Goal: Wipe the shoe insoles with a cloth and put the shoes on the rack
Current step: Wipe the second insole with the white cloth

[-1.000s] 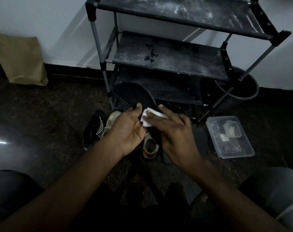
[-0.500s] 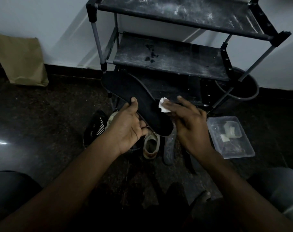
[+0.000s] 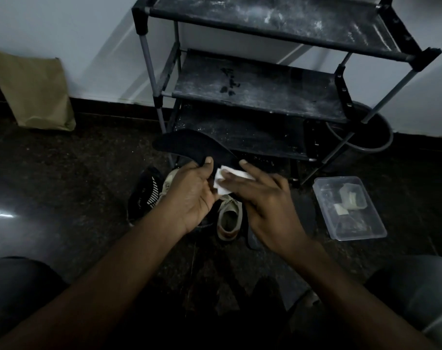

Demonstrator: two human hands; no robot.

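Observation:
My left hand (image 3: 192, 195) grips a black insole (image 3: 189, 145) by its middle, thumb on top, the toe end pointing up and left. My right hand (image 3: 265, 200) presses a white cloth (image 3: 223, 183) flat against the insole with straight fingers. Below the hands a beige shoe (image 3: 228, 218) lies on the floor, with a black striped shoe (image 3: 144, 195) to its left. A second dark insole (image 3: 252, 238) lies on the floor, partly hidden under my right wrist. The dusty black shoe rack (image 3: 260, 89) stands just behind.
A clear plastic box (image 3: 348, 208) with small items sits on the floor at the right. A dark bucket (image 3: 366, 140) stands behind the rack's right leg. A brown paper bag (image 3: 35, 89) leans on the wall at the left. My knees frame the bottom corners.
The insole has tilted lower and swung so its toe points left. My right hand moved back left and pressed the cloth onto the insole beside my left thumb.

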